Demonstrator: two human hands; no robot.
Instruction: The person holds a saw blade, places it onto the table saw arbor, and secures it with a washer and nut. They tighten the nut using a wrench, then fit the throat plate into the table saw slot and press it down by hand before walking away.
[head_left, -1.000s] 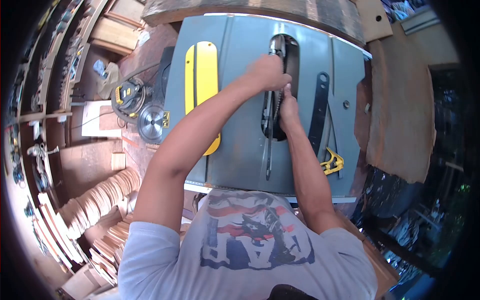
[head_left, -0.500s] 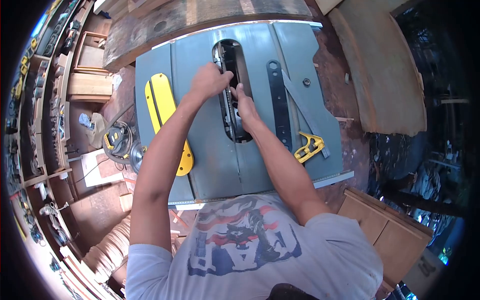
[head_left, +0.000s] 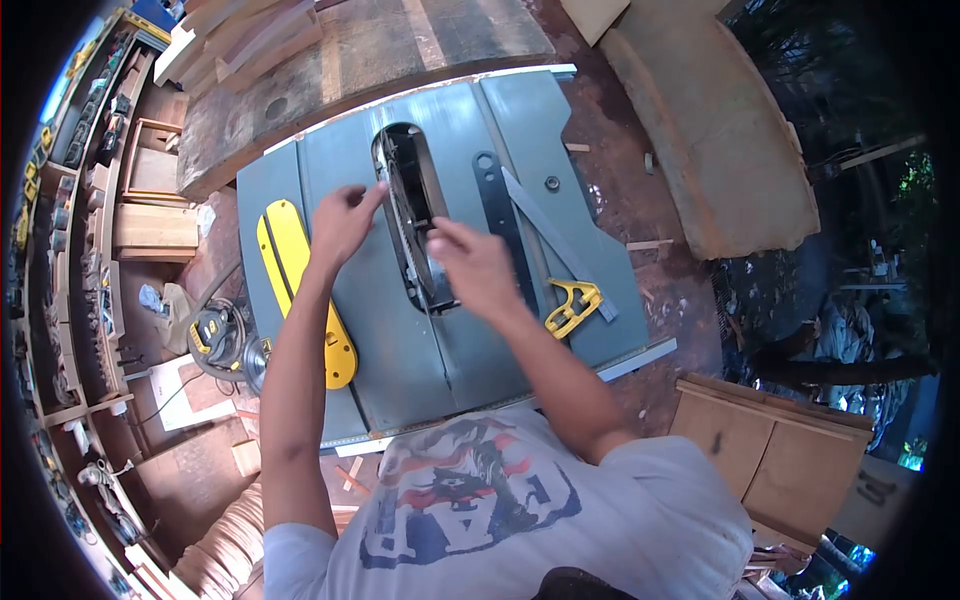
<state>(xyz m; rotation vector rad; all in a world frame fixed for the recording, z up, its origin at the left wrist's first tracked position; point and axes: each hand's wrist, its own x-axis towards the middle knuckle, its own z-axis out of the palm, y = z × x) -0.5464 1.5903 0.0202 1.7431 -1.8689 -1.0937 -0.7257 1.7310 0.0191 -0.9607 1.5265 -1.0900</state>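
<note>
A grey-blue saw table [head_left: 400, 370] has an oval opening with a thin upright blade [head_left: 408, 225] in it. At the opening's left edge is my left hand [head_left: 345, 222], fingertips bent together near the blade; what they hold, if anything, is too small to make out. My right hand [head_left: 472, 265] is over the opening's right edge, slightly blurred, its fingers curled. Left of the opening lies a yellow insert plate [head_left: 285, 255]. To the right are a dark flat wrench [head_left: 493, 195], a combination square with a yellow head [head_left: 574, 308] and a small nut [head_left: 552, 183].
A thick wooden workbench [head_left: 370, 50] stands beyond the saw table. A circular saw [head_left: 218, 335] sits on the floor at left, near shelves of tools. A large board [head_left: 710, 150] and a wooden cabinet [head_left: 740, 440] are at right.
The view has shifted, so the table appears further left and lower. My hands, close together over the opening before, have moved apart, the right one back towards me.
</note>
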